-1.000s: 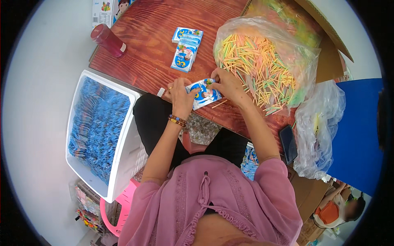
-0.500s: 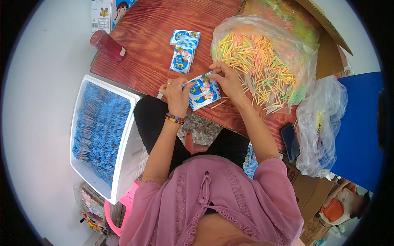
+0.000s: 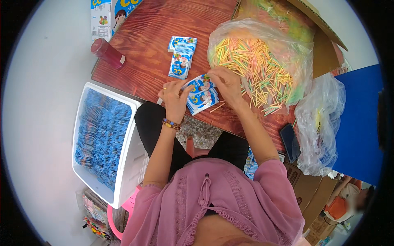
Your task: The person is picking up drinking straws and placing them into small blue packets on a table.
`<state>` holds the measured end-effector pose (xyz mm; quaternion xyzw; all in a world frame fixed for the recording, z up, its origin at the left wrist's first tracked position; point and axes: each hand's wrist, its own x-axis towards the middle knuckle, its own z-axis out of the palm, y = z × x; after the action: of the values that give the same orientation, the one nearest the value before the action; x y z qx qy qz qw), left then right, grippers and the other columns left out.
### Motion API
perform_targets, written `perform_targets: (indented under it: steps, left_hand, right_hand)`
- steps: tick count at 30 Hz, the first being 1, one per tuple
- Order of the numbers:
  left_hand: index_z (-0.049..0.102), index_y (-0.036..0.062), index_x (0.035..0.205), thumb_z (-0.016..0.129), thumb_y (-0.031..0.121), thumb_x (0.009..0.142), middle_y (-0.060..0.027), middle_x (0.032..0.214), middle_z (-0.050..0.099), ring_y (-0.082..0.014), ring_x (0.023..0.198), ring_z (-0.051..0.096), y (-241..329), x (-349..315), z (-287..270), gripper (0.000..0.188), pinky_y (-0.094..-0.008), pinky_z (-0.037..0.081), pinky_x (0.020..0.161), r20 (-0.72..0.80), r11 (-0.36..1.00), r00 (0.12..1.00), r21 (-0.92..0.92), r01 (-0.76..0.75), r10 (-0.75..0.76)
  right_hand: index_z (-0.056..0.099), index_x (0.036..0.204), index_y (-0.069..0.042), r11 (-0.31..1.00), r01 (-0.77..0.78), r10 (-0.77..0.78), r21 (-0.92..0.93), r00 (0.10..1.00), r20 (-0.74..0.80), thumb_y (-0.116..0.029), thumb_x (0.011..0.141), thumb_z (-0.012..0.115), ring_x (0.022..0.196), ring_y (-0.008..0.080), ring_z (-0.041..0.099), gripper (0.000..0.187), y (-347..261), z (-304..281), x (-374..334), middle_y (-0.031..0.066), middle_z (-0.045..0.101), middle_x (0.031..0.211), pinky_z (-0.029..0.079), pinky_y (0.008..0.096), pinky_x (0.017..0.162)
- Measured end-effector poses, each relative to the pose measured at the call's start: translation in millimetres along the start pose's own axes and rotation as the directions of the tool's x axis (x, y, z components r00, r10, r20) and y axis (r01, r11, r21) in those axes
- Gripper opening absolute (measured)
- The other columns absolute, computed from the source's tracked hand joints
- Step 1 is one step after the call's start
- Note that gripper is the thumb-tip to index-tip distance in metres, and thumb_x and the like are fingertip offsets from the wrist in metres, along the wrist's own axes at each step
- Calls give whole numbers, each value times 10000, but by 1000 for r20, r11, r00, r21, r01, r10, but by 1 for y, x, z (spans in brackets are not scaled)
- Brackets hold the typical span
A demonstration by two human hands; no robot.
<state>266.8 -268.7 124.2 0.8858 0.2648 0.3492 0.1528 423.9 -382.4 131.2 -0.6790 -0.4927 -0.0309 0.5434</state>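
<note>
Packets of flat blue-and-white plastic held in both hands; left hand pinching left edge, right hand upper corner; clear plastic bag of thin pastel sticks nearby.

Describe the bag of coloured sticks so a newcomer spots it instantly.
Start at the red-brown wooden table. On it, right of the person's right hand and next to a cardboard box, sits an open clear plastic bag. Its big exposed heap of thin yellow, pink and green sticks sets it apart from the crumpled clear bag farther right.
</note>
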Motion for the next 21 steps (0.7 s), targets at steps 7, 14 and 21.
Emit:
perform_targets:
  steps: [7, 14, 21]
  left_hand:
    - [652, -3, 1021, 691, 73, 838, -20, 849, 670, -42, 683, 599, 22, 18, 1, 202, -192, 480, 576, 494, 84, 795, -829, 553, -352]
    - [687, -26, 914, 676, 71, 850, -55, 816, 693, -63, 637, 631, 40, 11, 2, 116, -212, 514, 548, 563, 29, 725, -782, 623, -396]
    - [676, -39, 931, 662, 78, 865, -53, 823, 689, -62, 655, 630, 45, 8, -1, 135, -209, 512, 555, 539, 35, 753, -804, 593, -377]
  right_hand:
    - [648, 925, 14, 675, -461, 431, 576, 880, 200, -106, 912, 597, 756, 26, 521, 131, -8, -15, -5, -24, 610, 818, 428, 191, 681]
    - [637, 939, 7, 642, -433, 455, 633, 879, 139, -101, 903, 611, 764, 35, 528, 117, -6, -22, -14, -10, 614, 854, 436, 192, 692]
    - [656, 825, 2, 692, -477, 388, 542, 879, 278, -88, 854, 654, 681, 26, 505, 95, -10, -33, -11, -19, 597, 726, 412, 198, 608]
